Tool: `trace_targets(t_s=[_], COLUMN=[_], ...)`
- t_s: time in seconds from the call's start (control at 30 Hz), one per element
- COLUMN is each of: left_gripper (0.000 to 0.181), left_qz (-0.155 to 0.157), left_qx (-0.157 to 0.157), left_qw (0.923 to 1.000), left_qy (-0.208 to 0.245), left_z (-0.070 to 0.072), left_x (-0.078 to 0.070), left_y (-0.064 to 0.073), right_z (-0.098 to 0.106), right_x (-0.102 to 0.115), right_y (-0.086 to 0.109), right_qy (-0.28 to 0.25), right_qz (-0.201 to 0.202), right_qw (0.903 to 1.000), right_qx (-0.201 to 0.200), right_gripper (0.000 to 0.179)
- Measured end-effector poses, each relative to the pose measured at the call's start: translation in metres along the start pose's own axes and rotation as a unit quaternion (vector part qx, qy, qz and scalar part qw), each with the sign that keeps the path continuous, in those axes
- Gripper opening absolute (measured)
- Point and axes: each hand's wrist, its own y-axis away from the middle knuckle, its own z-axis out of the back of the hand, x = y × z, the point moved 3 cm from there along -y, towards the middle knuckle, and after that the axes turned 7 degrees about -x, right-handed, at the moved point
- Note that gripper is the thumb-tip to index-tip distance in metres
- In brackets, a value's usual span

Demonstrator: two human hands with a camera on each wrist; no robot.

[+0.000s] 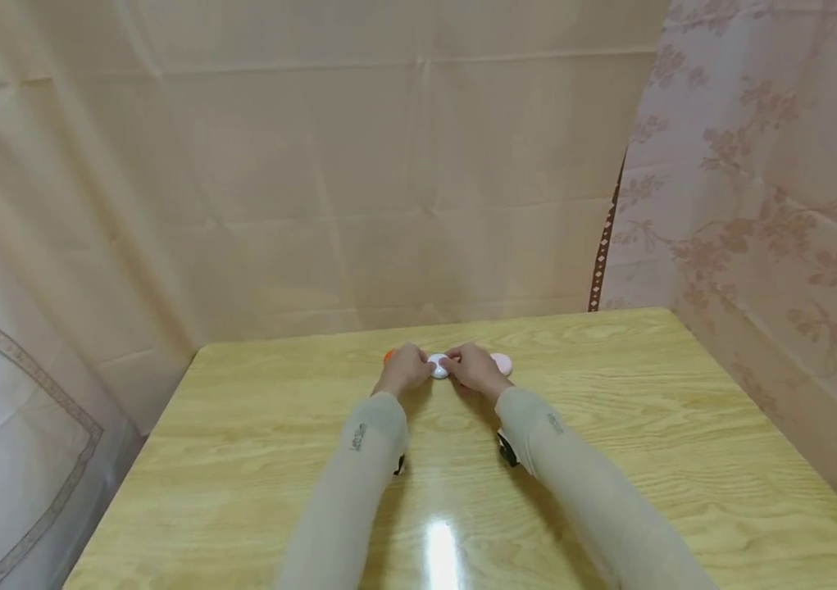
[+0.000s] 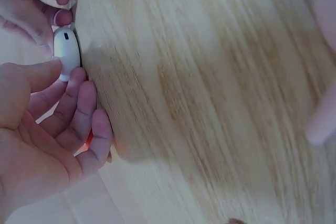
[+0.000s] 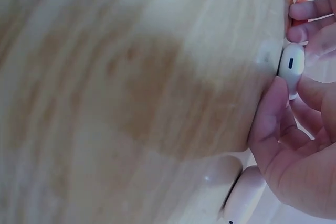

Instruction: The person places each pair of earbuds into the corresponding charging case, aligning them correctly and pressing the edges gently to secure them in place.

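A small white rounded case [image 1: 438,366] with a dark slot in its side sits between the two hands, close on the tabletop. My left hand [image 1: 407,367] pinches its left side, thumb on top and fingers by the table, seen in the left wrist view [image 2: 47,119]. From the other side my right hand [image 1: 475,367] pinches it with thumb and fingers. Behind the left hand an orange thing [image 1: 388,356] shows only partly. Just right of the right hand lies a pale pink rounded case [image 1: 502,364], its edge also bearing a small dark mark in the right wrist view.
The wood-grain table [image 1: 278,459] has its far edge just beyond the hands. A beige curtain [image 1: 315,180] hangs behind it, and a floral pink cloth [image 1: 780,205] hangs along the right. White cloth [image 1: 12,410] drapes at the left.
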Motion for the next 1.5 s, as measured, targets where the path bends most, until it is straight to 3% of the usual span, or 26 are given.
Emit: trace_targets(t_s=[0.27, 0.4, 0.5, 0.73, 0.83, 0.97, 1.1, 1.27, 1.4, 1.5], left_gripper=[0.037, 0.020, 0.028, 0.033, 0.030, 0.030, 0.040, 0.043, 0.036, 0.036], left_qz=[-0.018, -0.018, -0.029, -0.077, -0.088, -0.084, -0.094, -0.104, -0.100, -0.101], left_qx=[-0.038, -0.056, -0.059, -0.041, -0.026, 0.004, 0.028, 0.056, 0.054, 0.043], left_qw=[0.9981, 0.9973, 0.9975, 0.9960, 0.9942, 0.9933, 0.9942, 0.9929, 0.9932, 0.9936], left_qy=[-0.046, -0.044, -0.027, 0.020, 0.058, 0.079, 0.045, 0.012, 0.024, 0.025], left_z=[0.002, 0.003, 0.005, 0.000, -0.005, -0.017, -0.032, -0.046, -0.051, -0.052], left_x=[-0.006, -0.009, -0.015, -0.038, -0.046, -0.054, -0.063, -0.069, -0.070, -0.069], left_y=[0.004, 0.005, 0.003, -0.002, -0.001, 0.000, -0.002, -0.002, -0.003, -0.005], right_z=[0.005, 0.019, 0.036, 0.070, 0.078, 0.086, 0.090, 0.086, 0.082, 0.081], right_x=[0.000, 0.000, 0.001, -0.010, -0.015, -0.023, -0.034, -0.046, -0.049, -0.049], right_y=[0.000, 0.003, 0.004, 0.002, 0.003, 0.007, 0.010, 0.014, 0.015, 0.014], right_qy=[0.015, 0.002, -0.019, -0.044, 0.012, 0.091, 0.102, 0.138, 0.146, 0.143], right_qz=[0.032, 0.039, 0.029, 0.017, 0.055, 0.093, 0.081, 0.099, 0.115, 0.104], right_qw=[0.9989, 0.9975, 0.9965, 0.9971, 0.9977, 0.9914, 0.9914, 0.9853, 0.9824, 0.9840], right_qx=[0.031, 0.059, 0.076, 0.059, 0.039, 0.010, 0.004, 0.019, 0.022, 0.019], right_gripper=[0.025, 0.038, 0.045, 0.041, 0.037, 0.035, 0.038, 0.039, 0.035, 0.033])
